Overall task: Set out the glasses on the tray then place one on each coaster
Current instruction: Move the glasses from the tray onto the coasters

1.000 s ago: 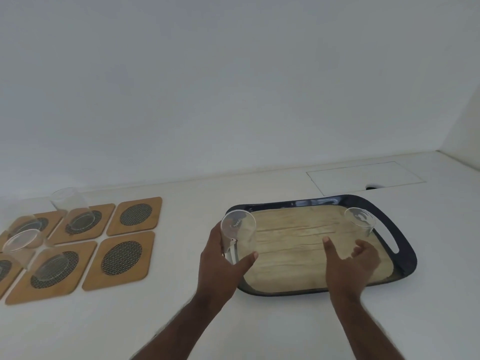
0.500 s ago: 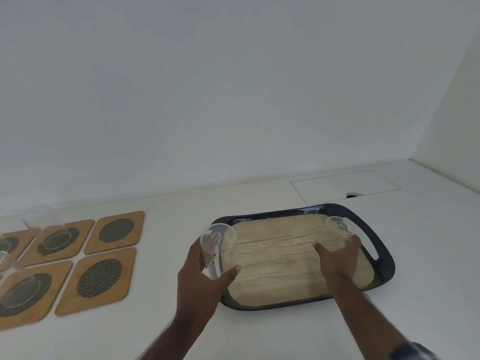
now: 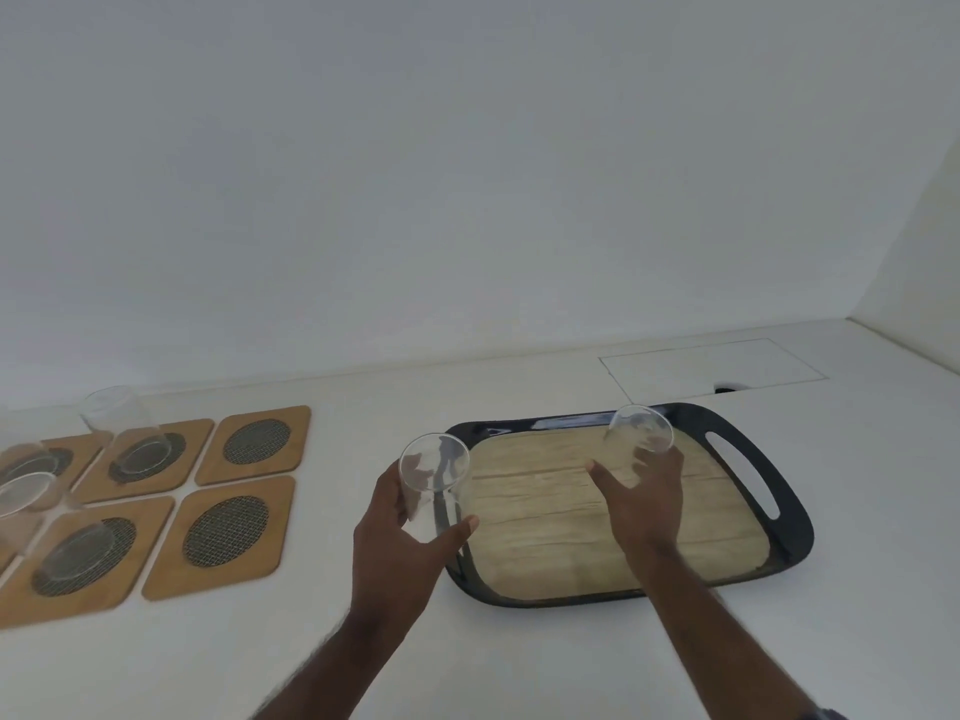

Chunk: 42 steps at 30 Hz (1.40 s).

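Note:
My left hand (image 3: pixel 400 543) grips a clear glass (image 3: pixel 434 480) at the left edge of the dark tray (image 3: pixel 789 517) with a wood-look floor. Over the tray's middle, my right hand (image 3: pixel 644 501) is wrapped around a second clear glass (image 3: pixel 641 431), tilted toward me. Several wooden coasters with round mesh centres lie on the left. A glass (image 3: pixel 124 428) stands on a back coaster (image 3: pixel 143 454), and other glasses (image 3: pixel 23 504) stand on coasters at the far left. Two right-hand coasters, one at the back (image 3: pixel 254 444) and one at the front (image 3: pixel 223 535), carry nothing.
Everything rests on a white counter (image 3: pixel 519 657) that meets a white wall behind. A rectangular hatch outline (image 3: pixel 711 368) with a small dark notch lies behind the tray. A side wall rises at the far right.
My right hand closed around the glass on the tray's right side and lifted it toward the tray's middle. My left hand kept its glass at the tray's left edge. The view shifted.

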Tool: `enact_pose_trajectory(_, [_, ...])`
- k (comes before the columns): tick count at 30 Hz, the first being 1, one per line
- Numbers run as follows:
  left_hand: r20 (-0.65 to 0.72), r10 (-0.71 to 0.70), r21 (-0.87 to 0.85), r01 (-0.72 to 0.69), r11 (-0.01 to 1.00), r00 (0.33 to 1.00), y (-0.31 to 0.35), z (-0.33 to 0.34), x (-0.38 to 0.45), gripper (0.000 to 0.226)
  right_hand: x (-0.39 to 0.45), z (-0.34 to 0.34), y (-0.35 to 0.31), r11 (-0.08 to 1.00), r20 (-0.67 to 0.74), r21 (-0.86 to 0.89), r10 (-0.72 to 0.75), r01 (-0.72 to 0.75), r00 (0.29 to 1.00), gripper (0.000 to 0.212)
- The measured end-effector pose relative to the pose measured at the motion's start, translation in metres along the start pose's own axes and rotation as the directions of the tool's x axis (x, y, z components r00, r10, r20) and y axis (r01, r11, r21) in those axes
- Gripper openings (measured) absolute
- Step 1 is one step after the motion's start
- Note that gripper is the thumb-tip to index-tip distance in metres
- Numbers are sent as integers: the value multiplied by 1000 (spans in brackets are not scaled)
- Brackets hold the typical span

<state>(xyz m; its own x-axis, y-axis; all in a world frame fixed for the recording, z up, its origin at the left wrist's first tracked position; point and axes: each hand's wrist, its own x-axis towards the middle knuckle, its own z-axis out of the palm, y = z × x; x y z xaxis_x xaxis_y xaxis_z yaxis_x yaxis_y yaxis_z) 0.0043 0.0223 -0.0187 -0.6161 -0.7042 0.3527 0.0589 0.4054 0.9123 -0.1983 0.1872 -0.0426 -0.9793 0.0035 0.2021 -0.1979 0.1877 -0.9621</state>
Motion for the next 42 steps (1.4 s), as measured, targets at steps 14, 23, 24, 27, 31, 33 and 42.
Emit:
enact_pose_trajectory(14, [-118, -36, 99, 48, 994, 992, -15, -96, 4, 75, -90, 85, -67, 984, 287, 159, -120, 76, 950, 57])
enact_pose_trajectory(23, [-205, -63, 164, 98, 982, 977, -43, -173, 16, 77, -138, 147, -94, 975, 382, 204, -161, 87, 910, 73])
enact_pose_trajectory(24, [-213, -68, 162, 104, 981, 975, -47, -180, 18, 77, -142, 154, -96, 974, 387, 206, -168, 92, 907, 74])
enact_pose_trajectory(27, [-229, -79, 157, 117, 981, 970, -59, -197, 25, 76, -151, 171, -103, 973, 414, 201, -188, 112, 891, 74])
enact_pose_trajectory(31, [-237, -119, 130, 153, 980, 964, -78, -215, 38, 76, -158, 191, -109, 976, 470, 168, -205, 141, 858, 76])
enact_pose_trajectory(33, [-233, -138, 120, 169, 978, 963, -89, -220, 47, 75, -159, 202, -111, 975, 490, 161, -214, 154, 845, 77])
enact_pose_trajectory(42, [-198, -233, 70, 250, 966, 952, -135, -222, 69, 74, -157, 243, -107, 977, 562, 115, -215, 182, 799, 78])
